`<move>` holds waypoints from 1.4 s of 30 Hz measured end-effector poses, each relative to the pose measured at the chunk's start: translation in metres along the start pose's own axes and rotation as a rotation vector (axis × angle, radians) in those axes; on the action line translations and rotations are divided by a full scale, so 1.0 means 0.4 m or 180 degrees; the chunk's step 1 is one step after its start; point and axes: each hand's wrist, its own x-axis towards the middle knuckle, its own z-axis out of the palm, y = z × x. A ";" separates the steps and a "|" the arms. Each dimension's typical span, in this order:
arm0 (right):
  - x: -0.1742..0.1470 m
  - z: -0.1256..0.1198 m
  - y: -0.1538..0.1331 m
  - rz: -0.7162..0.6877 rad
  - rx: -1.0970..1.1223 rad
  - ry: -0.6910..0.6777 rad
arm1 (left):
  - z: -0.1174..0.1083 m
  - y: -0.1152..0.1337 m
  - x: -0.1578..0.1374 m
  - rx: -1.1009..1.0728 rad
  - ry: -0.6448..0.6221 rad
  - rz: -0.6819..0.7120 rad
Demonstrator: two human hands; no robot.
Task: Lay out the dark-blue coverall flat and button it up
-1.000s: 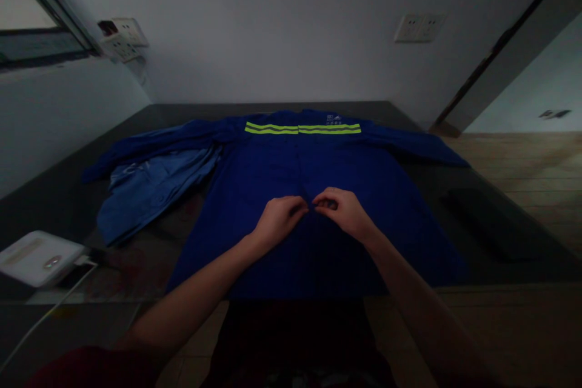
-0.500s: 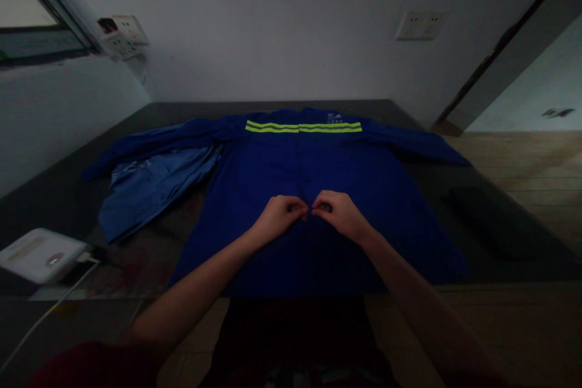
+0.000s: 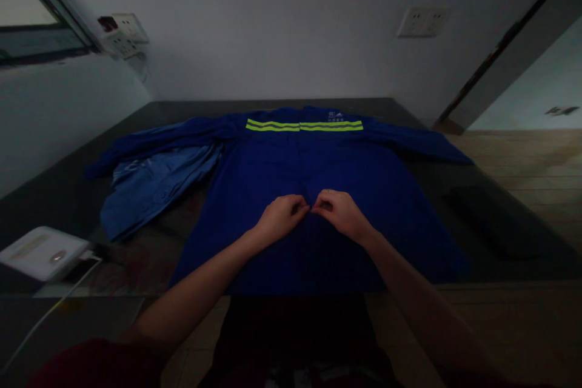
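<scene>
Centrally, L hand [image 3: 282, 218], R hand [image 3: 343, 215], each grip pinched on 1 blue jkt [image 3: 339, 160], w/ 2 hi-vis strips [image 3: 273, 126]

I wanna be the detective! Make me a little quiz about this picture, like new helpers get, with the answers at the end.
1. True or false: the stripes on the dark blue work jacket are red.

2. What lies partly under the jacket's sleeve on the left?
A) a wall socket
B) a lighter blue garment
C) a white box

3. Fill the gap: the left hand and the right hand come close together over the jacket's ____, not over its sleeves.

Key:
1. False: they are yellow-green with a grey line.
2. B.
3. Front.
</scene>
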 end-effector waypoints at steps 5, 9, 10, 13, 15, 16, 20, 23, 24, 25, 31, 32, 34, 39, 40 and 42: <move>0.002 0.000 0.008 0.0202 0.0429 0.0122 | -0.003 -0.003 0.002 -0.0267 -0.0095 -0.0041; 0.004 0.002 0.008 0.0482 0.0751 0.0086 | -0.006 -0.005 0.002 -0.0237 -0.0229 -0.0053; 0.004 0.003 0.008 0.0556 0.0831 0.0047 | -0.007 -0.006 0.002 -0.0239 -0.0254 -0.0047; 0.005 0.005 0.008 0.0714 0.1001 0.0002 | -0.004 -0.008 0.001 -0.0423 -0.0277 -0.0070; 0.005 0.005 0.007 0.0744 0.1029 0.0008 | -0.001 -0.008 0.001 -0.0624 -0.0287 -0.0112; 0.005 0.005 0.006 0.0746 0.1031 0.0016 | 0.001 -0.008 0.000 -0.0705 -0.0286 -0.0134; 0.006 0.005 0.006 0.0760 0.1097 0.0010 | 0.008 -0.006 0.001 -0.0788 -0.0195 -0.0134; 0.005 0.007 0.010 0.0808 0.1136 -0.0006 | 0.010 -0.004 0.003 -0.0760 -0.0177 -0.0048; 0.005 0.008 0.012 0.0824 0.1137 -0.0004 | 0.010 -0.004 0.004 -0.0734 -0.0178 -0.0007; 0.005 0.009 0.014 0.0836 0.1134 -0.0007 | 0.009 -0.002 0.005 -0.0687 -0.0169 0.0030; 0.006 0.009 0.014 0.0866 0.1175 -0.0078 | 0.009 0.003 0.006 -0.0319 -0.0106 0.0015; 0.006 0.008 0.011 0.0863 0.1168 -0.0108 | 0.011 0.002 0.005 -0.0285 -0.0108 -0.0018; 0.006 0.006 0.007 0.0821 0.1099 -0.0162 | 0.016 0.000 0.003 -0.0181 -0.0097 -0.0078; 0.003 0.006 0.006 0.0616 0.0926 -0.0238 | 0.021 0.002 -0.004 0.0253 0.0043 -0.0015; 0.003 0.006 0.009 0.0549 0.0872 -0.0240 | 0.020 0.004 -0.004 0.0268 0.0020 -0.0032; 0.003 0.007 0.017 0.0413 0.0696 -0.0169 | 0.014 0.009 -0.004 0.0201 -0.0073 -0.0116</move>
